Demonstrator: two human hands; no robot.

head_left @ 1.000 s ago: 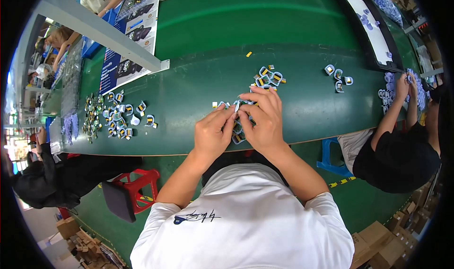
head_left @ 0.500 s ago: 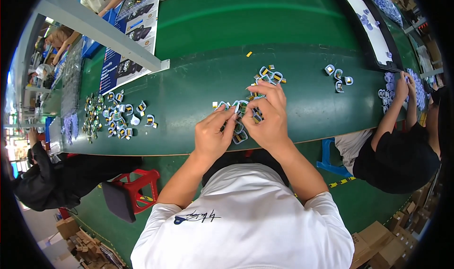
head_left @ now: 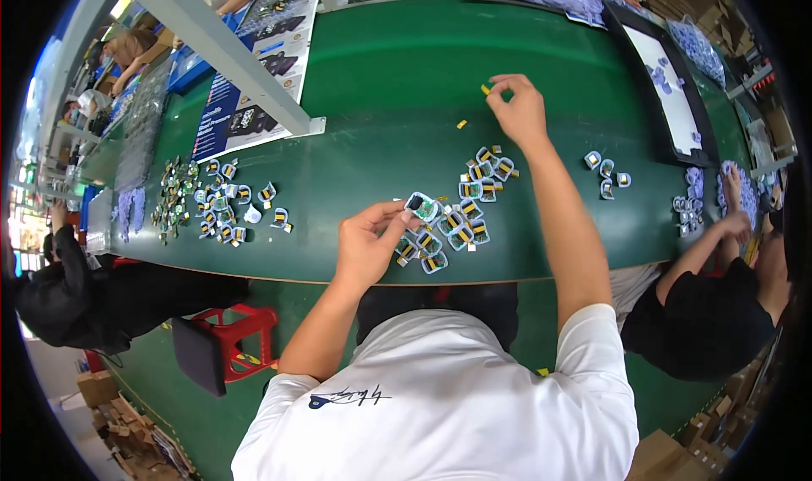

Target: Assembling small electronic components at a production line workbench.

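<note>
Two hands are in view from the head camera, and I read both as loaded. The left hand (head_left: 365, 244) pinches a pale plastic housing (head_left: 422, 208) by its near left side; a green circuit board and a black part show inside. The right hand (head_left: 518, 113) is extended over the green table (head_left: 381, 83), with thumb and forefinger closed on a small yellow strip (head_left: 485, 90). Key relation: I locate the held housing nearer the body and left of the strip, the two well apart. The housing's long axis runs slantwise, from far left to near right; the strip projects leftward from the right fingertips. A loose yellow piece (head_left: 461, 125) lies close to the straight line between them. Note the group of fitted housings (head_left: 479, 230), just right of the held housing and partly nearer the body; I cannot tell how high the held unit is above the table. More housings (head_left: 222, 203) and loose circuit boards (head_left: 173, 202) lie to the left. A metal post (head_left: 245, 73) and a black-framed tray (head_left: 641, 83) stand clear on opposite sides.
</note>
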